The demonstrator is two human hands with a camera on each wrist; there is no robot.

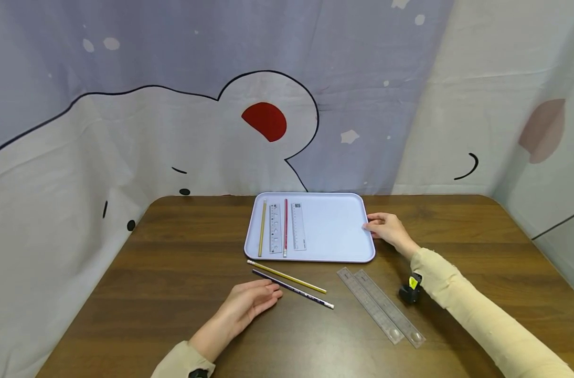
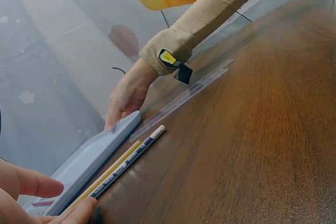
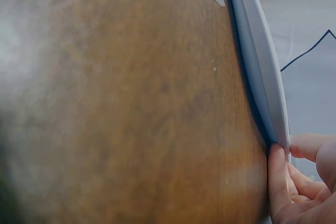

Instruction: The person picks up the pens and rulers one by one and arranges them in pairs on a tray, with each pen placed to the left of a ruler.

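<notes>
My right hand [image 1: 386, 229] pinches the right rim of a pale lavender tray [image 1: 338, 227], thumb on top and fingers at the outer side, as the right wrist view shows. My left hand [image 1: 250, 305] has its fingertips right at a navy patterned pencil [image 1: 300, 292], thumb held apart from the fingers. Just beyond that pencil lies a yellow pencil [image 1: 287, 276], in front of the tray. On the tray's left part a yellow pencil [image 1: 262, 228], a clear ruler [image 1: 275, 231], a red pencil [image 1: 285, 226] and another clear ruler [image 1: 298, 227] lie in a row.
Two clear rulers [image 1: 371, 306] lie side by side, slanted, on the wooden table [image 1: 183, 294] between the tray and my right sleeve [image 1: 485, 320]. A printed curtain [image 1: 353, 105] hangs behind the table's far edge.
</notes>
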